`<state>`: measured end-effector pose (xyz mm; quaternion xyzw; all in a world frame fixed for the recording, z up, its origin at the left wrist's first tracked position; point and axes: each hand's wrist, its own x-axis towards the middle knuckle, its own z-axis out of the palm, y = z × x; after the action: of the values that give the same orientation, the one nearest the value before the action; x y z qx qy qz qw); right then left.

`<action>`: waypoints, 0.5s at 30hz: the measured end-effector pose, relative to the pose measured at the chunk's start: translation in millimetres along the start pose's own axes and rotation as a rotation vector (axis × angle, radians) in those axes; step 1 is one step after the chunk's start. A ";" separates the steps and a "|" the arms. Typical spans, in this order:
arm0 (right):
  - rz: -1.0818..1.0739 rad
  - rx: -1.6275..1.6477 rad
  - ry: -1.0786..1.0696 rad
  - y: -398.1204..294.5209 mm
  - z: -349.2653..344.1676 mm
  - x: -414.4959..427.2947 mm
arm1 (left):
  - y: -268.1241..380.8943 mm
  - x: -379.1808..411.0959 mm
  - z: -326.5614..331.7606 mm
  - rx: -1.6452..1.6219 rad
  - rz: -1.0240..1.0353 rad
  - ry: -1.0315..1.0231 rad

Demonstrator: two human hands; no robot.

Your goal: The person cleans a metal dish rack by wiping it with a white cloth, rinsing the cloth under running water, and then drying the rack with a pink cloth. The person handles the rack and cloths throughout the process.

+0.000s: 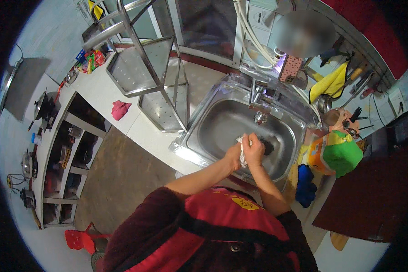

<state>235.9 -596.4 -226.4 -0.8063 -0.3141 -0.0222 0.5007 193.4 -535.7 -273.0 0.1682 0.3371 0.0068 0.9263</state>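
Observation:
A white cloth [243,157] is bunched between my two hands over the front part of the stainless steel sink [217,125]. My left hand [235,155] grips the cloth from the left side. Pressed close against it, my right hand [254,149] is closed on the upper part of the same cloth. Above the basin, beyond my hands, stands a metal faucet [258,97]. Something dark lies in the basin just right of my right hand; its kind cannot be told.
A metal tiered rack [139,90] and a pink cloth [120,110] are on the counter at left. Right of the sink are a green and orange container [340,154] and a blue cloth [305,185]. A yellow cloth [329,83] hangs beyond, near ladles.

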 end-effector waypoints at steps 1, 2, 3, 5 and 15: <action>-0.051 -0.023 0.030 -3.2 0.5 -1.9 | 2.7 0.6 -1.6 -0.048 0.016 -0.072; -0.123 0.024 0.064 -9.5 4.6 -5.9 | 8.0 0.6 -7.2 -0.096 0.032 -0.145; -0.166 0.048 0.050 -17.9 4.2 -9.6 | 9.5 3.2 -12.9 -0.153 0.051 -0.214; -0.269 0.115 0.003 -38.1 6.3 -17.2 | -22.2 55.0 -55.7 -0.574 0.145 -1.026; 0.665 0.667 -0.127 65.8 5.9 -1.5 | 39.1 -22.1 10.3 -0.023 -0.089 -0.320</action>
<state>267.8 -612.1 -282.2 -0.6583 -0.0591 0.2906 0.6919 186.7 -504.8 -239.5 0.1413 0.1922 -0.0571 0.9694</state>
